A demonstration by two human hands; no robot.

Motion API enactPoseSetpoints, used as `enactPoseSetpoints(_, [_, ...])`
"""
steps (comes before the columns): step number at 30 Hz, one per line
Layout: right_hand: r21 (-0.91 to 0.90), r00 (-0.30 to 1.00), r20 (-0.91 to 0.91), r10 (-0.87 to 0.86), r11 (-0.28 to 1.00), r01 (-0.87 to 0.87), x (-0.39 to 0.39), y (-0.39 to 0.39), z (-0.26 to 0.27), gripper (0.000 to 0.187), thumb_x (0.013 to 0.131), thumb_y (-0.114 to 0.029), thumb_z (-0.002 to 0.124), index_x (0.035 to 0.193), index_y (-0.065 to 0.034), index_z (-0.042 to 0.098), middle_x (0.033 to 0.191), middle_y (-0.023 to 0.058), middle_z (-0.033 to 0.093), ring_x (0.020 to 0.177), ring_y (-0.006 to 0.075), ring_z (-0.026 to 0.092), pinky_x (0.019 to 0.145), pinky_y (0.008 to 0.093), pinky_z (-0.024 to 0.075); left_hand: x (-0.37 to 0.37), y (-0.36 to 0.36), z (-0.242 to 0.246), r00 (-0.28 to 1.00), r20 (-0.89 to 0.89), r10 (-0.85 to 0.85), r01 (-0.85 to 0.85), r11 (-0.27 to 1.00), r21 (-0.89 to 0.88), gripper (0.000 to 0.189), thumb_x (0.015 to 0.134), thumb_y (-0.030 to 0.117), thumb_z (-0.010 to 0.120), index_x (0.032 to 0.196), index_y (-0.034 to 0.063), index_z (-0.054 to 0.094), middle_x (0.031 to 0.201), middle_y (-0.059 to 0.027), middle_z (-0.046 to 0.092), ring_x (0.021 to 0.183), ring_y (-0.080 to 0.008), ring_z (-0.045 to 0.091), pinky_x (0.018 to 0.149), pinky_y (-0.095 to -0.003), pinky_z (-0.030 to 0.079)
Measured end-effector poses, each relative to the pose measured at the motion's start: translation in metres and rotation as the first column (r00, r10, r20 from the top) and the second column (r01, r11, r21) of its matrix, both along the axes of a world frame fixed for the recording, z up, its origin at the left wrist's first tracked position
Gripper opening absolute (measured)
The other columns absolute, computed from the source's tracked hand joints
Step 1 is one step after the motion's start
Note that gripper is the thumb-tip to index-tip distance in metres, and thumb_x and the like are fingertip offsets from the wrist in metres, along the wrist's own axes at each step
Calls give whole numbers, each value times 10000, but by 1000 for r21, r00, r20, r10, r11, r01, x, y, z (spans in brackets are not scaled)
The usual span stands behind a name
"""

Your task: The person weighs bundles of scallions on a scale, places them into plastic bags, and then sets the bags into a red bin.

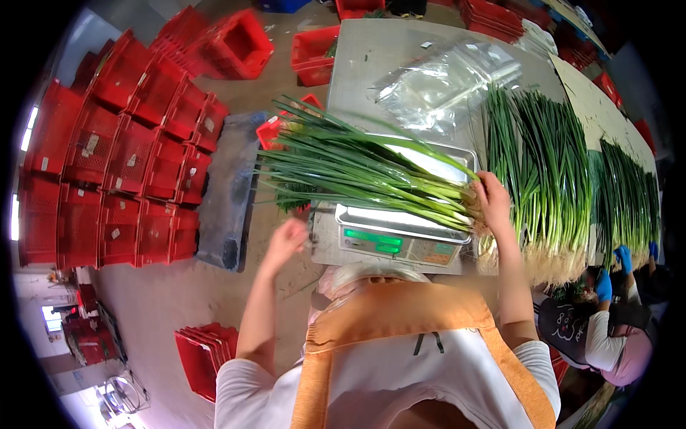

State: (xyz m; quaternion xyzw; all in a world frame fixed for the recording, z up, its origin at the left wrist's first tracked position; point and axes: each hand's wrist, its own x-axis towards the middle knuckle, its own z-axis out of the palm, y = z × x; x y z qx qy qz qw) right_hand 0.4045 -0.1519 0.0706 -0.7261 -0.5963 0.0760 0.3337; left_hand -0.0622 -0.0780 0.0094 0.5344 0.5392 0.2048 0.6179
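A bunch of long green onions (370, 171) lies across the steel pan (402, 222) of a digital scale (399, 246), leaf tips to the left, roots to the right. My right hand (492, 201) is at the root end, its fingers closed on one green onion stalk that bends up over the bunch. My left hand (289, 236), blurred and curled, is off the table's left edge, below the leaf tips; whether it holds anything is not clear.
Clear plastic bags (450, 80) lie behind the scale. More green onions (552, 182) stand in rows at the right, where co-workers' blue-gloved hands (604, 285) reach in. Stacked red crates (128, 155) and a grey-blue pallet (228, 187) are at the left.
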Motion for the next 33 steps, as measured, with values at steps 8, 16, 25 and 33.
enactPoseSetpoints(8, [300, 904, -317, -287, 874, 383, 67, -15, 22, 205, 889, -207, 529, 1019, -52, 562, 697, -26, 522, 544, 38, 398, 460, 180, 279, -105, -25, -41, 524, -850, -57, 424, 883, 202, 508, 838, 506, 486, 1101, 79, 565, 1079, -124, 575, 878, -219, 622, 728, -298, 490])
enactPoseSetpoints(16, [-159, 776, 175, -607, 760, 630, 174, -101, -50, 496, 830, -334, 587, 1220, -42, 497, 1196, 173, 530, 1113, 284, 502, 932, 369, 384, -101, -50, -38, 444, -725, -526, 476, 824, -306, 418, 839, 386, 527, 1144, 101, 539, 1171, -88, 543, 950, -231, 596, 777, -343, 475])
enactPoseSetpoints(25, [-65, 940, 117, -320, 942, 328, 109, -70, -44, 400, 841, -260, 566, 1157, -19, 525, 1173, 154, 534, 1100, 284, 493, 933, 369, 378, 58, 25, 45, 942, -334, -24, 273, 634, 723, 315, 794, 136, 556, 1097, 55, 537, 1052, -124, 568, 916, -285, 571, 775, -352, 467])
enactPoseSetpoints(33, [-201, 836, -410, -363, 931, 306, 70, -96, -81, 525, 904, -321, 467, 1313, -9, 360, 1287, 166, 442, 1204, 247, 415, 993, 330, 321, 212, 50, 66, 608, -665, -435, 774, 138, 618, 877, 636, 318, 704, 1372, 176, 249, 1387, -163, 257, 1238, -352, 322, 997, -473, 280])
